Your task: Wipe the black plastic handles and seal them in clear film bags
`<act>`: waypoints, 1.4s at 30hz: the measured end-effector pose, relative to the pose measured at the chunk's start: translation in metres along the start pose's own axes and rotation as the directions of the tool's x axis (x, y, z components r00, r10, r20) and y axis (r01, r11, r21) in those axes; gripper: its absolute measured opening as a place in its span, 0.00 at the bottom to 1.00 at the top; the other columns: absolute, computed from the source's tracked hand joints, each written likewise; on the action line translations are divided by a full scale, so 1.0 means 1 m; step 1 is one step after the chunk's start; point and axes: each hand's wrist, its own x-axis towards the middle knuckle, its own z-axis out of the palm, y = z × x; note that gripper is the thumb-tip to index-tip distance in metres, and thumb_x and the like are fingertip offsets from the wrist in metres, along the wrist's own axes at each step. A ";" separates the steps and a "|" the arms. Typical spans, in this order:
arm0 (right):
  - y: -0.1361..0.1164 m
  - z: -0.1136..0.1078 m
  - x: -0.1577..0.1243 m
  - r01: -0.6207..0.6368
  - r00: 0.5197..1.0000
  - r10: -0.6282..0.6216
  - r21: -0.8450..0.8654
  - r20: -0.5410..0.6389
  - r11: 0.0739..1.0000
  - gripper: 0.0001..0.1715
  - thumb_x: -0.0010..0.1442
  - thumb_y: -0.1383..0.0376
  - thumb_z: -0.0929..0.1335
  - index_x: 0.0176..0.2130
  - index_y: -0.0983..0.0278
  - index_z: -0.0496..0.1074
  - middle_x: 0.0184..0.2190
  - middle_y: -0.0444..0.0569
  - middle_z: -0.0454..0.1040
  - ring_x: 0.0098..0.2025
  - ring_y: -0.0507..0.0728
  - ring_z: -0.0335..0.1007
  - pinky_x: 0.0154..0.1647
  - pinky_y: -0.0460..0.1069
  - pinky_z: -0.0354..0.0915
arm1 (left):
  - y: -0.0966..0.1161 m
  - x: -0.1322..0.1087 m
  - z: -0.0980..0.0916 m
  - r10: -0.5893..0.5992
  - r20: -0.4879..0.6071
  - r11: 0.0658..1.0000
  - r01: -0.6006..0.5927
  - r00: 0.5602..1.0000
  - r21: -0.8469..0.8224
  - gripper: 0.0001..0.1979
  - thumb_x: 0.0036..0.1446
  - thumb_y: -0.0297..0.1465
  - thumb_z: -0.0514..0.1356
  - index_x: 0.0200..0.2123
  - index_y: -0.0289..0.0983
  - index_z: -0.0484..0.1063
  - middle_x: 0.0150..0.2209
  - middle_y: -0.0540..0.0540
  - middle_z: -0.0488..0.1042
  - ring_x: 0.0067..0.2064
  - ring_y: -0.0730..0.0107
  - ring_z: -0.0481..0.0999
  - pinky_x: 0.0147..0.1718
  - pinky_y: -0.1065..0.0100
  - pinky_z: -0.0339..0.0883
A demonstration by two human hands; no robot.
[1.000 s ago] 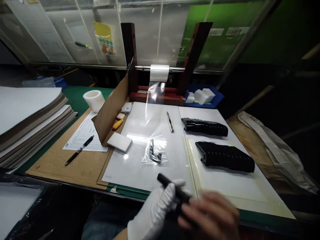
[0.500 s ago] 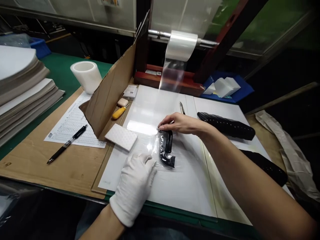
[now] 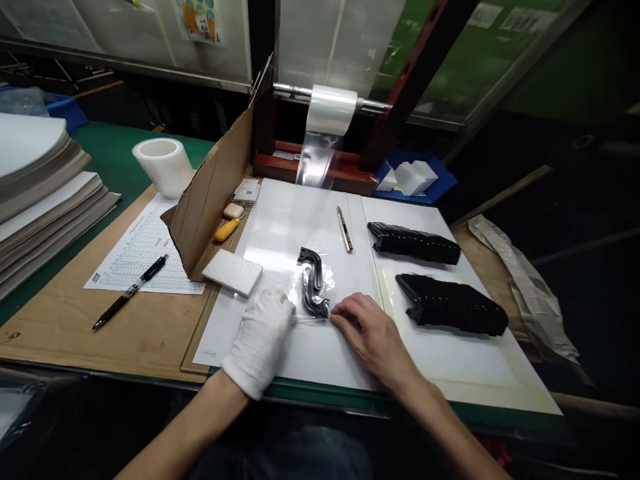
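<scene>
A black S-shaped part [image 3: 314, 283] lies on the white board under clear plastic film [image 3: 327, 267], which runs down from a roll [image 3: 331, 110] at the back. Left of the part, my left hand [image 3: 263, 340] in a white glove has its fingers curled together on the film's near edge; the fingertips are partly hidden. My bare right hand [image 3: 373, 340] pinches the same film beside the part's lower end, thumb and forefinger together. Behind it a slim cutter knife [image 3: 345, 230] rests on the board.
Two rows of stacked black parts [image 3: 453, 303] sit at the right. On the left are a white foam pad [image 3: 233, 272], a yellow-handled tool [image 3: 227, 231], an upright cardboard sheet [image 3: 215, 180], a pen [image 3: 130, 293], a white roll [image 3: 167, 175] and paper stacks [image 3: 40, 180]. Behind stands a blue bin [image 3: 440, 183].
My right hand has moved from the part's upper end down to its lower right end. My left hand stays at the film's left side. The view has shifted, showing the knife and both stacks fully.
</scene>
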 end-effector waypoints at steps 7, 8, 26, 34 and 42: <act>-0.016 0.006 -0.029 0.107 0.987 -0.110 0.036 0.114 0.994 0.08 0.68 0.68 0.66 0.38 0.59 0.75 0.36 0.45 0.75 0.41 0.56 0.70 0.42 0.51 0.65 | -0.014 -0.031 -0.019 0.095 0.123 0.994 -0.086 0.988 -0.074 0.10 0.66 0.25 0.54 0.32 0.35 0.72 0.35 0.42 0.72 0.36 0.59 0.73 0.36 0.62 0.69; -0.017 0.002 -0.033 0.122 0.980 -0.128 0.051 0.153 0.991 0.08 0.68 0.68 0.67 0.39 0.58 0.76 0.36 0.44 0.75 0.41 0.55 0.70 0.42 0.50 0.66 | -0.016 -0.038 -0.023 0.108 0.143 0.990 -0.094 0.984 -0.102 0.10 0.66 0.26 0.54 0.32 0.36 0.72 0.34 0.43 0.72 0.36 0.60 0.73 0.36 0.62 0.69; 0.033 -0.026 0.201 -0.441 0.878 0.354 -0.254 -0.324 0.861 0.20 0.67 0.58 0.69 0.54 0.66 0.70 0.56 0.55 0.70 0.55 0.62 0.70 0.56 0.62 0.68 | -0.003 0.047 -0.008 0.320 0.116 0.939 -0.298 0.940 -0.172 0.31 0.68 0.37 0.55 0.68 0.28 0.55 0.70 0.31 0.55 0.72 0.44 0.51 0.69 0.44 0.46; 0.028 -0.060 0.168 -0.225 0.958 0.169 -0.241 -0.233 0.944 0.18 0.70 0.57 0.66 0.53 0.66 0.70 0.46 0.50 0.75 0.42 0.55 0.75 0.44 0.54 0.74 | -0.016 0.059 -0.038 0.101 -0.225 0.951 -0.161 0.969 -0.266 0.25 0.64 0.35 0.61 0.62 0.35 0.64 0.59 0.36 0.72 0.63 0.50 0.68 0.62 0.49 0.63; -0.003 -0.051 0.199 0.215 0.976 -0.213 -0.415 0.051 0.884 0.09 0.68 0.65 0.67 0.47 0.62 0.76 0.43 0.47 0.74 0.42 0.54 0.71 0.46 0.53 0.69 | -0.081 0.172 -0.032 0.091 -0.113 0.940 -0.123 0.989 -0.318 0.46 0.54 0.39 0.69 0.71 0.39 0.52 0.67 0.36 0.63 0.66 0.51 0.65 0.62 0.57 0.62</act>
